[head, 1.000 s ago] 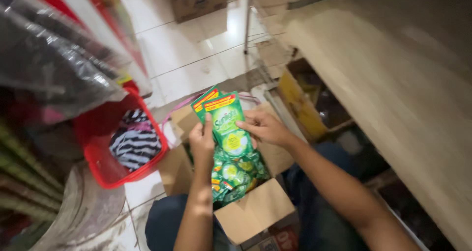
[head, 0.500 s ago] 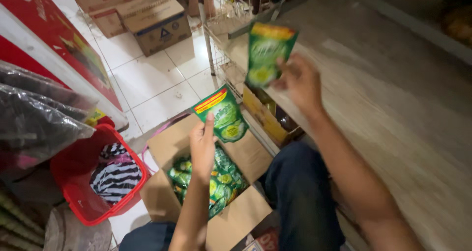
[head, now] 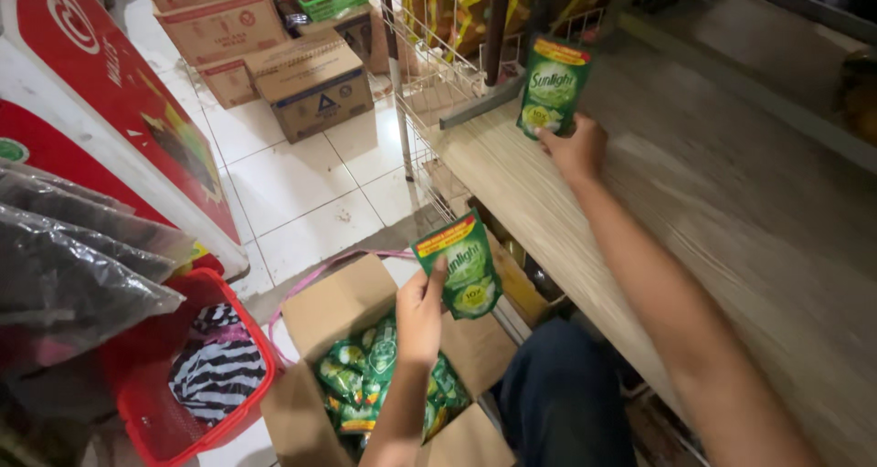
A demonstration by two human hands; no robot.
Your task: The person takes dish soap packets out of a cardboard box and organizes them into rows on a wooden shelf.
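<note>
Right hand (head: 575,152): closed on a green pouch (head: 552,87), now carried further out and held upright on the wooden shelf (head: 731,202), beside the wire rack (head: 429,74). Left hand (head: 422,316): gripping a second green pouch (head: 459,266), raised slightly higher than before above the open cardboard box (head: 338,307) of matching pouches. Red basket (head: 151,385): at the box's left.

To your near left sits a red basket (head: 137,403) holding zebra-striped cloth (head: 215,376). Far across the white tiled floor (head: 301,193), brown cartons (head: 311,88) stand beside a wire rack (head: 429,65).
</note>
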